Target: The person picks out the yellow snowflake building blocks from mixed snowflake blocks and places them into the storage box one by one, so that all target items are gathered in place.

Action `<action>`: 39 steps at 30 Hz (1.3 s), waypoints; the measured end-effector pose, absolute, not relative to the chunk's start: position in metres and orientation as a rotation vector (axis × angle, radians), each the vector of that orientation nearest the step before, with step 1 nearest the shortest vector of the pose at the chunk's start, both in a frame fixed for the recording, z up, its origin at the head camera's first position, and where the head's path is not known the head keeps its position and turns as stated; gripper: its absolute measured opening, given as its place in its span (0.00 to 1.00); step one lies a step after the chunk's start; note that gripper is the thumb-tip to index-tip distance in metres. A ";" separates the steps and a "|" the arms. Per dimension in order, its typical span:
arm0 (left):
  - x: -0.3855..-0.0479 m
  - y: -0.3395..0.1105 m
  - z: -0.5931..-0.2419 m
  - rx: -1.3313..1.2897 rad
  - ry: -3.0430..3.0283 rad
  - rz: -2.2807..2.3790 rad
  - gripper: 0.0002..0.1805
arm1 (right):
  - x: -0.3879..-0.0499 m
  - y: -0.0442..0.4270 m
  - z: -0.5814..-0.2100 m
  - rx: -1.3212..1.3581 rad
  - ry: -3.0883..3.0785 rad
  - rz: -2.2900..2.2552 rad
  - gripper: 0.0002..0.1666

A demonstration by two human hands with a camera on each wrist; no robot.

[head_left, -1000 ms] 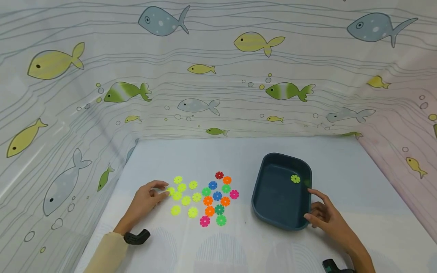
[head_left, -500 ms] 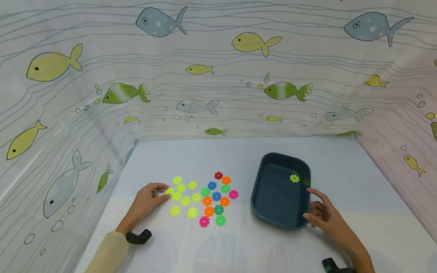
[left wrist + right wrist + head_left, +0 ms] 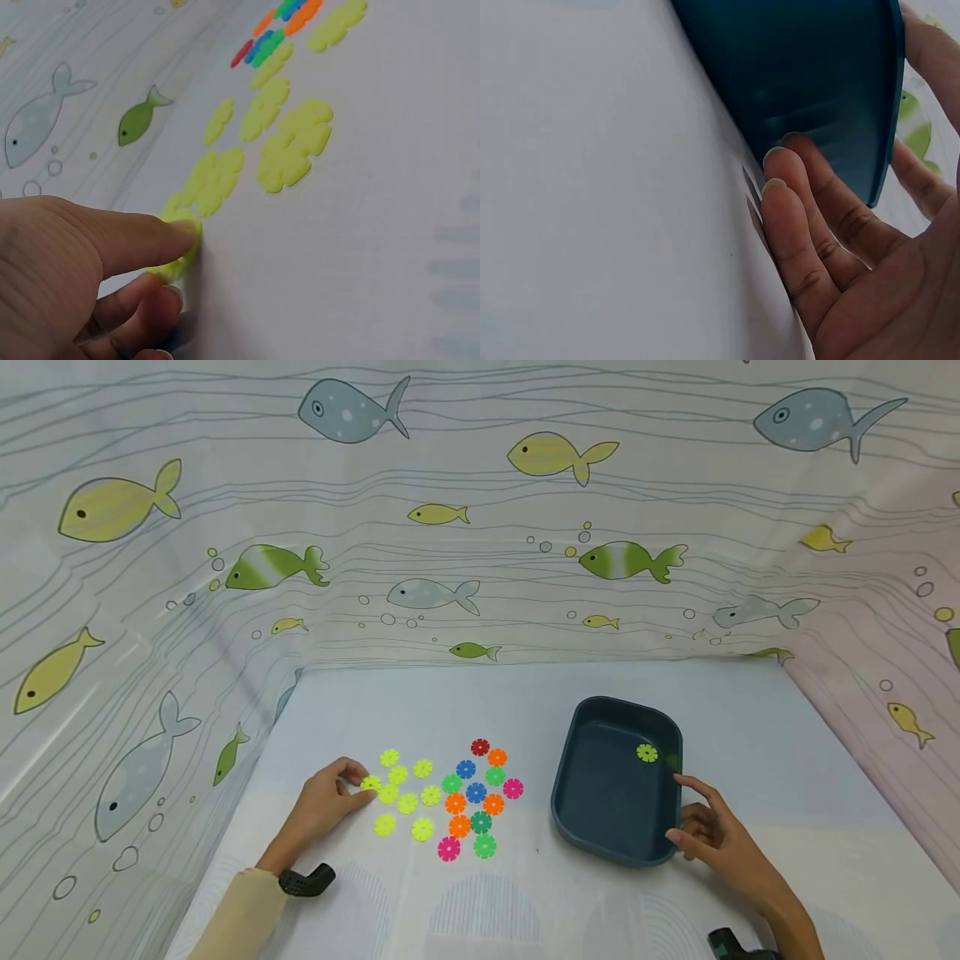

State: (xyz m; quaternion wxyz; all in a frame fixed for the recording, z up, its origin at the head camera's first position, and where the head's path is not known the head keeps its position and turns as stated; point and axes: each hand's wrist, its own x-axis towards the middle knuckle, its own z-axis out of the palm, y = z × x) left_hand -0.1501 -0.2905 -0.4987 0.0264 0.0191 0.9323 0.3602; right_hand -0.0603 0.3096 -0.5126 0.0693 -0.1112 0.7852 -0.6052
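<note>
My left hand [image 3: 324, 799] pinches a yellow notched plastic disc [image 3: 371, 783] between thumb and fingers at the left edge of the yellow group. In the left wrist view the thumb lies on top of this disc [image 3: 178, 259] and the other fingers are curled below. Several more yellow discs [image 3: 407, 803] lie flat just to the right. My right hand [image 3: 712, 831] grips the right side of a dark blue tray [image 3: 558, 814], with curled fingers against its outer wall [image 3: 832, 97]. One yellow disc [image 3: 647, 752] lies inside the tray near its far right corner.
Between the yellow discs and the tray lies a mixed group of discs, such as a blue disc [image 3: 476, 792], an orange disc [image 3: 455, 802] and a pink disc [image 3: 448, 848]. A fish-printed sheet [image 3: 525, 610] stands behind and beside the white table surface [image 3: 360, 693].
The left thumb and fingers have closed on the leftmost yellow disc, which now looks slightly raised or shifted left. The right hand and the tray have stayed in place.
</note>
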 end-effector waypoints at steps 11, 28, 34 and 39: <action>-0.150 -0.295 -0.494 0.049 2.743 1.212 0.14 | -0.061 0.308 -0.512 -0.280 2.390 -1.798 0.46; -0.154 -0.288 -0.490 0.048 2.617 1.401 0.16 | -0.060 0.308 -0.511 -0.259 2.368 -1.814 0.47; -0.155 -0.281 -0.485 0.075 2.609 1.423 0.17 | -0.060 0.309 -0.512 -0.268 2.366 -1.822 0.47; -0.156 -0.274 -0.482 0.104 2.602 1.433 0.18 | -0.061 0.309 -0.512 -0.262 2.377 -1.816 0.47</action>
